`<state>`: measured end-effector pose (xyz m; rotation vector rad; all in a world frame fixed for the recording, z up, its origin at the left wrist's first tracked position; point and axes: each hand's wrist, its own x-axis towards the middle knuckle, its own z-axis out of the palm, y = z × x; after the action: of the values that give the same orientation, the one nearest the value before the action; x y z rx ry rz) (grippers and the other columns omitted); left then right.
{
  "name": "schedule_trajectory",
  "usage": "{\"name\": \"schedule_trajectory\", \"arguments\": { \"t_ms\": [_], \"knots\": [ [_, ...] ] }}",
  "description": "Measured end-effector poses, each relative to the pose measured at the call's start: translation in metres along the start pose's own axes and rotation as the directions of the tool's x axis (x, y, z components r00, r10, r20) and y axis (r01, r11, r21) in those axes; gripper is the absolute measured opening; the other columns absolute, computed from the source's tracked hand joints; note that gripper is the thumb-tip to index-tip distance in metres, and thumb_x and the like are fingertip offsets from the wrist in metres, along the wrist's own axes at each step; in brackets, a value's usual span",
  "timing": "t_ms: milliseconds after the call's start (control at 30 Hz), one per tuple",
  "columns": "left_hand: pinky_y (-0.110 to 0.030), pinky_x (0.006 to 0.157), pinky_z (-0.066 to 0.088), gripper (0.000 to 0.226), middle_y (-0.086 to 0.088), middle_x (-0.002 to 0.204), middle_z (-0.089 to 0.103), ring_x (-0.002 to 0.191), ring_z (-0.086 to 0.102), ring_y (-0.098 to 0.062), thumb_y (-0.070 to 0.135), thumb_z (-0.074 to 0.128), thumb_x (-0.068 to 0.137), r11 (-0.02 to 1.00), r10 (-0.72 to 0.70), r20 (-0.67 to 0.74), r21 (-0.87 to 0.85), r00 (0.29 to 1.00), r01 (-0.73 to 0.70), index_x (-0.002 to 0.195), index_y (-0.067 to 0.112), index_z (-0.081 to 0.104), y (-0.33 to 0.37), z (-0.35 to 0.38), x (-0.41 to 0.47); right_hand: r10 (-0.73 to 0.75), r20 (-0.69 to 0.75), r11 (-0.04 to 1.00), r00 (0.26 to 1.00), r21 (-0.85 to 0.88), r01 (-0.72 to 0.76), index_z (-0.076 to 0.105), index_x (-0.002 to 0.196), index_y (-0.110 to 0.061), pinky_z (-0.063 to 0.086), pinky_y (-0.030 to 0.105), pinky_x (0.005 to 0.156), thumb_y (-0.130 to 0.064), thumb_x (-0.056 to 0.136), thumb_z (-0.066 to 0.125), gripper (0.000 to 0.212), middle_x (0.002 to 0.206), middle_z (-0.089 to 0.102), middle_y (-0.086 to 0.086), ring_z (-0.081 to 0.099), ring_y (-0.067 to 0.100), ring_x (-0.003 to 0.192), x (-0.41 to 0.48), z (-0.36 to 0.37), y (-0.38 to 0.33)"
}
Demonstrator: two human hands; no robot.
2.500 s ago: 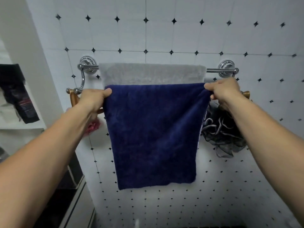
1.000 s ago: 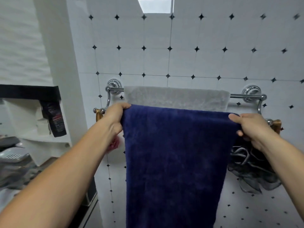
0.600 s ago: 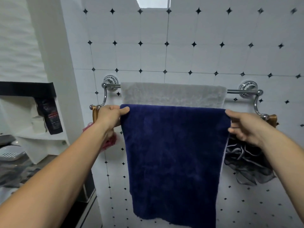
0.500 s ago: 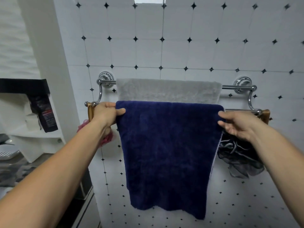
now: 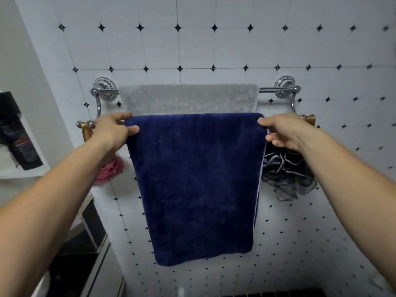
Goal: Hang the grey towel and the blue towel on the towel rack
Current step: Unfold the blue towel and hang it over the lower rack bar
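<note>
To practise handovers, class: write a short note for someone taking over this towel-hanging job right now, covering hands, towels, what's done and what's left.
Left hand: pinches the blue towel at its top left corner.
Right hand: at the top right corner, thumb on the edge; grip unclear.
Grey towel: draped over the back bar of the towel rack.
Blue towel: draped over the front bar.
Done: both hung. Left: let go, perhaps level the blue one.
</note>
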<state>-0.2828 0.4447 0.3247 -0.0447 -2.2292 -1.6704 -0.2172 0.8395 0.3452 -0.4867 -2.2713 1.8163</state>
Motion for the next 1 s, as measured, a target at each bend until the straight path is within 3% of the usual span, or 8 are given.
{"name": "schedule_trajectory", "arguments": {
  "t_ms": [100,233,400,533,600,667,833,1000],
  "knots": [
    [-0.037,0.097,0.050,0.035,-0.005,0.100,0.073,0.097,0.068,-0.022,0.012,0.072,0.080,0.951,0.104,-0.086,0.301,0.991,-0.074,0.114,0.019,0.071,0.003,-0.008,0.002,0.008,0.000,0.999,1.000,0.036,-0.008,0.060,0.085,-0.008,0.045,0.016,0.033,-0.010,0.090,0.063,0.006,0.091,0.062,0.002,0.069,0.012,0.047,0.001,-0.002,0.001],
    [-0.031,0.084,0.044,0.016,-0.002,0.079,0.069,0.086,0.063,-0.023,0.020,0.071,0.081,0.859,0.204,-0.076,0.493,0.976,-0.141,0.095,0.022,0.077,0.018,-0.009,0.000,-0.027,-0.043,0.999,0.999,0.044,0.028,0.060,0.094,0.000,0.054,0.021,0.041,-0.002,0.089,0.063,0.006,0.097,0.063,0.009,0.074,0.022,0.059,0.000,-0.008,0.001],
    [-0.037,0.077,0.049,0.019,-0.006,0.080,0.066,0.079,0.063,-0.027,0.016,0.082,0.075,0.838,0.207,0.036,0.509,0.978,-0.196,0.089,0.015,0.069,0.023,-0.009,-0.008,-0.159,-0.166,0.987,0.973,-0.045,0.153,0.054,0.081,-0.007,0.052,0.018,0.039,-0.004,0.091,0.062,0.013,0.074,0.062,0.013,0.067,0.012,0.044,0.008,-0.004,0.002],
    [-0.031,0.070,0.038,0.025,-0.004,0.078,0.063,0.076,0.058,-0.024,0.016,0.080,0.077,0.818,0.233,0.046,0.531,0.971,-0.221,0.096,0.016,0.063,0.018,-0.008,-0.009,-0.222,-0.176,0.969,0.959,-0.147,0.198,0.049,0.082,-0.015,0.049,0.021,0.039,-0.006,0.087,0.067,0.021,0.076,0.062,0.010,0.065,0.011,0.043,0.010,-0.004,0.003],
    [-0.034,0.074,0.043,0.026,0.001,0.079,0.063,0.080,0.059,-0.024,0.016,0.075,0.080,0.813,0.265,0.032,0.529,0.964,-0.241,0.101,0.020,0.062,0.016,-0.010,-0.007,-0.370,-0.210,0.858,0.905,-0.451,0.246,0.049,0.088,-0.019,0.044,0.025,0.049,-0.009,0.083,0.068,0.022,0.080,0.063,0.007,0.066,0.020,0.059,0.010,-0.006,0.001],
    [-0.038,0.083,0.049,0.030,-0.001,0.091,0.067,0.086,0.063,-0.025,0.016,0.069,0.081,0.794,0.328,0.005,0.540,0.945,-0.279,0.110,0.022,0.064,0.017,-0.012,-0.004,-0.566,-0.163,0.636,0.808,-0.709,0.303,0.052,0.097,-0.022,0.040,0.030,0.060,-0.010,0.081,0.060,0.022,0.089,0.063,0.004,0.060,0.026,0.081,0.008,-0.008,-0.002],
    [-0.040,0.100,0.044,0.043,-0.009,0.126,0.065,0.115,0.059,-0.031,0.010,0.063,0.086,0.617,0.392,0.297,0.617,0.870,-0.489,0.128,0.020,0.061,0.022,0.002,0.007,-0.639,0.258,0.141,0.724,-0.887,0.440,0.060,0.119,-0.029,0.039,0.043,0.091,-0.028,0.082,0.066,0.038,0.120,0.062,0.004,0.049,0.032,0.113,0.004,0.009,-0.011],
    [-0.050,0.101,0.034,0.037,0.000,0.127,0.064,0.116,0.054,-0.030,0.020,0.053,0.096,0.412,0.380,0.435,0.710,0.816,-0.571,0.131,0.032,0.056,0.011,-0.003,0.018,-0.600,0.296,0.023,0.743,-0.922,0.386,0.064,0.115,-0.034,0.034,0.040,0.090,-0.036,0.087,0.065,0.028,0.108,0.067,0.003,0.047,0.028,0.109,0.020,-0.001,-0.018]
  ]
}}
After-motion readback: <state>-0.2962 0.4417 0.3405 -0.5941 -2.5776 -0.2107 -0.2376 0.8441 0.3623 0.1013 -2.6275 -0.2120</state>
